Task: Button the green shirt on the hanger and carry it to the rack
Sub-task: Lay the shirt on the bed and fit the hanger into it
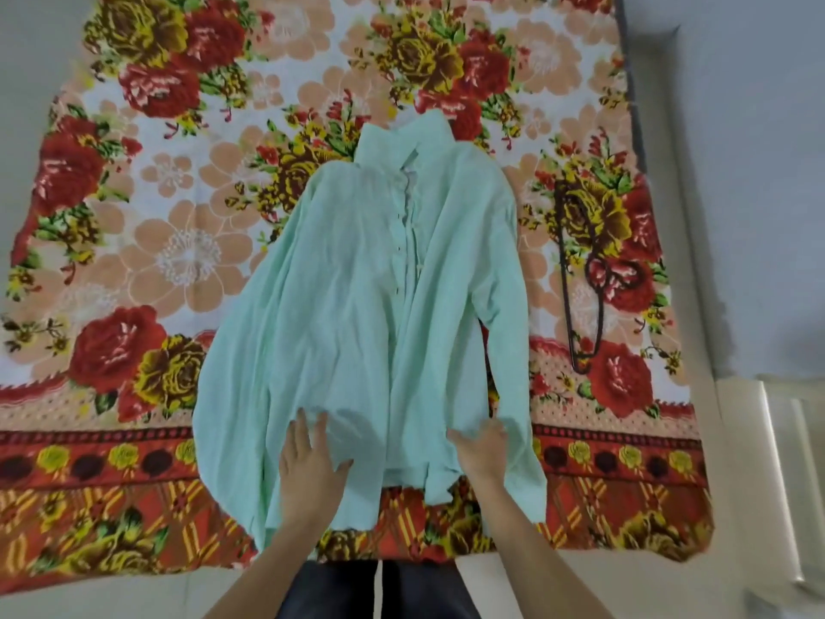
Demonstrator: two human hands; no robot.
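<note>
The green shirt (379, 314) lies flat mid-blanket (134, 261). The left hand (308, 457) at 7 o'clock and right hand (482, 449) at 5 rest spread-fingered on its hem; tugging may skew the seemingly half-buttoned placket.

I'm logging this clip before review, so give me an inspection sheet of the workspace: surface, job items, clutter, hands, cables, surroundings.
Surface: floral blanket spread flat, red and yellow roses, patterned border nearest the person.
Job's things: green shirt lying front up, collar away from the person, placket looks closed along the upper part; whether a hanger is inside cannot be told.
Clutter: dark hanger lying on the blanket, right of the shirt.
Hands: left hand flat on the lower shirt, fingers spread; right hand open at the hem.
Cables: nothing seen.
Surroundings: pale floor; dark trousers at the bottom edge.
</note>
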